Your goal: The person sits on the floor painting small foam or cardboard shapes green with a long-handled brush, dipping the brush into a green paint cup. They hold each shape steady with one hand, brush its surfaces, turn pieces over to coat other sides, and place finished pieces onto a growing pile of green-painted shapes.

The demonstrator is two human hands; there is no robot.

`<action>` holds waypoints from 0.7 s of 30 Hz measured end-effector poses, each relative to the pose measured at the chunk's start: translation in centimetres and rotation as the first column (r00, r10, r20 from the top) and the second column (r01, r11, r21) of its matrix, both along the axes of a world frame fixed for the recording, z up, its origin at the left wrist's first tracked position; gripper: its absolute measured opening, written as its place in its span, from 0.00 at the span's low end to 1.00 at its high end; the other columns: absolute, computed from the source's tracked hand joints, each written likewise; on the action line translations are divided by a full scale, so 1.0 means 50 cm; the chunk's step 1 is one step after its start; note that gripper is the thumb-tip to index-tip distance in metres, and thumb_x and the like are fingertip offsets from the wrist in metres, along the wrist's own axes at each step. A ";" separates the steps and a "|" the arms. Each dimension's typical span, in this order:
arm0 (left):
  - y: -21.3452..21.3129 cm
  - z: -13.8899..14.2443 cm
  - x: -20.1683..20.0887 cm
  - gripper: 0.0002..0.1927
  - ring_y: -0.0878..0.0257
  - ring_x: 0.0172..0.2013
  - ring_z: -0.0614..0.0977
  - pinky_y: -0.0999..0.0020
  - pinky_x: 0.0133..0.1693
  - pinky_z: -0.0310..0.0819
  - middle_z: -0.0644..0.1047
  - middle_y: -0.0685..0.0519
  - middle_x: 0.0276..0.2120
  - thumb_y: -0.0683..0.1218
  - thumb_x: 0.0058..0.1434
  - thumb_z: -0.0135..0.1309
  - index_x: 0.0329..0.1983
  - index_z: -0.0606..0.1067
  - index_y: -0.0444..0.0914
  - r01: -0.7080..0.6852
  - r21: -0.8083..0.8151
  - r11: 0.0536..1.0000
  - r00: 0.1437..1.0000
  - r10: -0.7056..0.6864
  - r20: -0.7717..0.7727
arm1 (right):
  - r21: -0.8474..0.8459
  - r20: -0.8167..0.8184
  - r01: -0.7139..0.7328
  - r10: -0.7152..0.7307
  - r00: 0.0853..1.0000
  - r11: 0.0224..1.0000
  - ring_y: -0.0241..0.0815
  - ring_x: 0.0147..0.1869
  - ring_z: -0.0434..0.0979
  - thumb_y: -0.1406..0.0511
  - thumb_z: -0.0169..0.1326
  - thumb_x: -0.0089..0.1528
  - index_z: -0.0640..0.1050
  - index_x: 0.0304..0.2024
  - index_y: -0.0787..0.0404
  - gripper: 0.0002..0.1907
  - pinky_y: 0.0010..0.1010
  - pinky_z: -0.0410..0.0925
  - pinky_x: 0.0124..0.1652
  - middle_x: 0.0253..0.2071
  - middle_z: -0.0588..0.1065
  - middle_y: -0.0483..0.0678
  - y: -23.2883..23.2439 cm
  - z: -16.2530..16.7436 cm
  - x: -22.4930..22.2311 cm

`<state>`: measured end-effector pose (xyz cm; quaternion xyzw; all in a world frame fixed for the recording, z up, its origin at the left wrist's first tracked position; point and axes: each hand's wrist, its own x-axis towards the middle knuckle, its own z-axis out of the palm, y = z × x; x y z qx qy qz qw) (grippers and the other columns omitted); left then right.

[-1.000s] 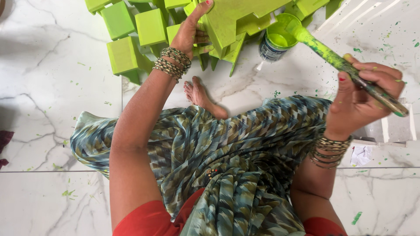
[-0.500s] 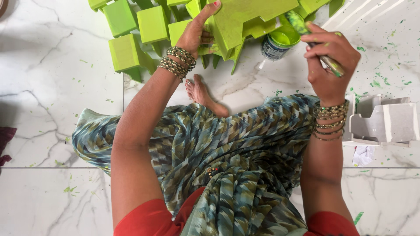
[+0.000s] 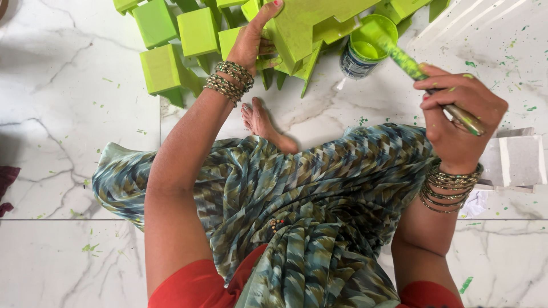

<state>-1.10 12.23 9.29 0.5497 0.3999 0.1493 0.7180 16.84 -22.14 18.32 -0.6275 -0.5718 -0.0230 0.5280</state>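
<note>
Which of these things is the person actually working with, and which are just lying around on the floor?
In use:
- green painted piece, gripped by the left hand
- paint-covered brush, held in the right hand
- open tin of green paint, brush tip over it

Lying about:
- green painted blocks
- unpainted grey piece
- dark red cloth at the floor's left edge

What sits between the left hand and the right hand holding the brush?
In the head view, the green paint pot stands on the floor between them.

Green painted blocks crowd the paint-flecked marble floor beside a grey unpainted piece.
</note>
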 end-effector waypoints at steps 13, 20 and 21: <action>-0.018 0.020 -0.005 0.49 0.63 0.35 0.76 0.62 0.35 0.76 0.76 0.51 0.37 0.79 0.40 0.57 0.49 0.79 0.36 -0.012 0.065 0.998 0.999 0.010 0.043 | -0.021 -0.006 0.011 -0.011 1.000 1.000 0.53 0.55 0.84 0.83 0.54 0.60 0.75 0.32 0.67 0.09 0.30 0.75 0.51 0.41 0.80 0.54 0.010 0.000 -0.017; -0.030 0.034 0.003 0.46 0.65 0.33 0.75 0.63 0.35 0.75 0.77 0.53 0.37 0.77 0.39 0.59 0.48 0.79 0.39 -0.001 0.065 0.998 0.999 -0.002 0.040 | 0.116 -0.036 0.022 -0.018 0.999 0.993 0.54 0.56 0.84 0.83 0.54 0.61 0.74 0.32 0.68 0.09 0.32 0.76 0.53 0.43 0.80 0.56 0.044 -0.016 -0.013; -0.031 0.035 0.004 0.46 0.65 0.33 0.75 0.63 0.35 0.75 0.77 0.54 0.37 0.77 0.39 0.59 0.48 0.79 0.38 -0.009 0.065 0.998 0.999 0.006 0.049 | 0.113 -0.068 0.002 0.005 0.998 0.994 0.54 0.56 0.84 0.82 0.54 0.61 0.75 0.32 0.68 0.08 0.33 0.76 0.54 0.43 0.80 0.55 0.048 -0.022 -0.015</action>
